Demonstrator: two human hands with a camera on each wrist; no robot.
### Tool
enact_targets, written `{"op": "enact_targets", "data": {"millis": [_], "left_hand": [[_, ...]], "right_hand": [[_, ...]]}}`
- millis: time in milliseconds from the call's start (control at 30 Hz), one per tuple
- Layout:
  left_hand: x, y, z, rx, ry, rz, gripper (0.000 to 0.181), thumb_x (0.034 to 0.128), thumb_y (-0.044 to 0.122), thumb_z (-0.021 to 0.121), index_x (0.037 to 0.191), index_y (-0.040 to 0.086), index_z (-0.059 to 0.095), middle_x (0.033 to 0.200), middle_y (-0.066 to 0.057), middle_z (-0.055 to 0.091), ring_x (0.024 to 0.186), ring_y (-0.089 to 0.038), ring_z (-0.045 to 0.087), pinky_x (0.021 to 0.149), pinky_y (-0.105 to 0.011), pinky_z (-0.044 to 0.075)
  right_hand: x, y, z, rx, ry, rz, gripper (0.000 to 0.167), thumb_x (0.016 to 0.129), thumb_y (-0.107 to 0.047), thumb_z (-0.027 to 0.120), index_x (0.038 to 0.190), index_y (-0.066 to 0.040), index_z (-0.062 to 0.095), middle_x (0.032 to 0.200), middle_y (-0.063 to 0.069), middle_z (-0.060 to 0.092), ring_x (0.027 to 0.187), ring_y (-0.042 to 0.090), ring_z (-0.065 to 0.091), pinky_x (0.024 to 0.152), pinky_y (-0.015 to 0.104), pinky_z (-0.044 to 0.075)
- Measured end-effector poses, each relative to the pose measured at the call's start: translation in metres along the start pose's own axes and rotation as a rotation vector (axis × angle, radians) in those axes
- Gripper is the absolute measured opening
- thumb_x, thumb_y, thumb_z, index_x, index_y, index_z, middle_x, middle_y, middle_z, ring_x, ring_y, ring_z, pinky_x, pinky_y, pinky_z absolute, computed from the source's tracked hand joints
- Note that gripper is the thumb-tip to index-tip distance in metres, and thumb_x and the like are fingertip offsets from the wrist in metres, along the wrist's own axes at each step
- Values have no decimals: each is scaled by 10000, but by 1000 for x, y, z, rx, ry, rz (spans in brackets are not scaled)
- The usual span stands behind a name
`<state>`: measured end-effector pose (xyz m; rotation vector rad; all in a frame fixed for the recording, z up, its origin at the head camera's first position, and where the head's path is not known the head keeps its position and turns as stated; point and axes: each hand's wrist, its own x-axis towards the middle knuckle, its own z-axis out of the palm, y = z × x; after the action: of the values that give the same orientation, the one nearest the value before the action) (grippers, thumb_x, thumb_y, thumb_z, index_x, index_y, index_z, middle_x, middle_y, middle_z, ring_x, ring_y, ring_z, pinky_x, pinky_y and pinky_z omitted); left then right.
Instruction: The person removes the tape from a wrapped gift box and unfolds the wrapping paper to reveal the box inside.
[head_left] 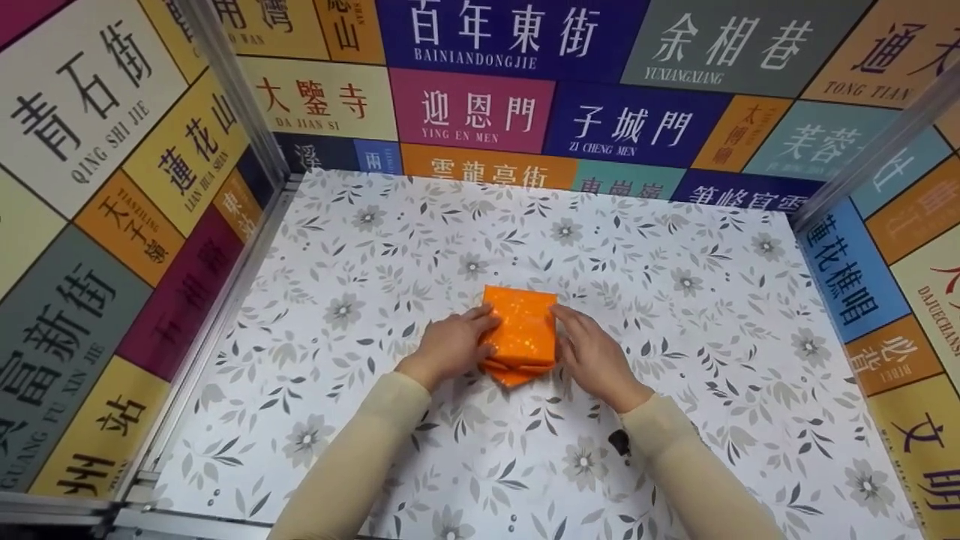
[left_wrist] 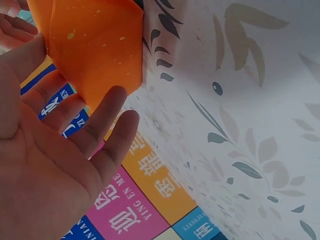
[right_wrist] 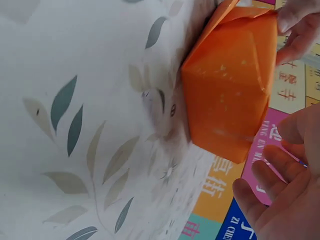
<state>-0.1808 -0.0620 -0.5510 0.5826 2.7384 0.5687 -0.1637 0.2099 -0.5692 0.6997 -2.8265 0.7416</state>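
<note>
An orange paper-wrapped box-shaped package (head_left: 521,322) with gold flecks sits on the patterned surface, a folded flap of paper jutting from its near end. At its left side is my left hand (head_left: 450,341). The left wrist view shows that hand's (left_wrist: 60,165) thumb touching the package (left_wrist: 97,45), its other fingers extended and spread along the side. My right hand (head_left: 600,356) stands at the right side. From the right wrist, this hand (right_wrist: 290,200) has loosely extended fingers with a gap between them and the package (right_wrist: 225,90).
A white sheet with grey leaves and flowers (head_left: 345,311) covers the table. A small black object (head_left: 619,442) lies beside the right sleeve. Panels with colourful lettered signs (head_left: 472,112) enclose the back and both sides, with metal frame posts (head_left: 251,97) at the corners.
</note>
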Motion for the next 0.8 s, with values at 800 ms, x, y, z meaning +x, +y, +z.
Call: {"op": "enact_targets", "data": {"millis": [800], "left_hand": [[5, 11, 8, 251, 299, 170, 356, 941, 394, 639, 1083, 83, 738, 1280, -67, 652, 1170, -252, 599, 1039, -425, 424]], "right_hand": [[2, 15, 4, -119, -87, -38, 535, 936, -75, 578, 1462, -155, 520, 1500, 84, 435, 1364, 301, 397, 1091, 520, 361]]}}
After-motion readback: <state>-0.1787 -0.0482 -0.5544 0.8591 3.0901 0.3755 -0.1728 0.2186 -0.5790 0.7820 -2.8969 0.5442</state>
